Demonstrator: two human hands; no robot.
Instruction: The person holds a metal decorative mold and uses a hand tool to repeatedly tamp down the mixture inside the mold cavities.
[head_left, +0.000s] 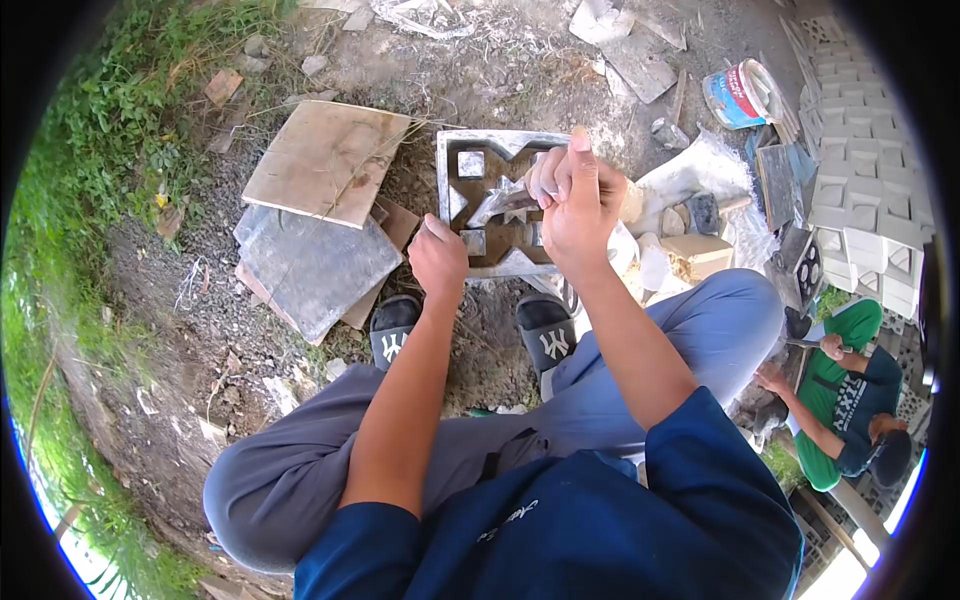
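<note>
Conceivably, a grey metal trowel-like tool (492,208) gripped in the right hand (580,205) could skid, nicking the left hand (438,258), curled at eight o'clock by the square grey-rimmed mould (443,165).

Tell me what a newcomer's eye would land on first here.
First, probably, the square frame with the notched inner edge, at centre, where the right hand grips a trowel-like tool over it and the left hand is at its near left corner. Then the pale patterned blocks stacked along the right side, and the red, white and blue bucket at upper right.
</note>
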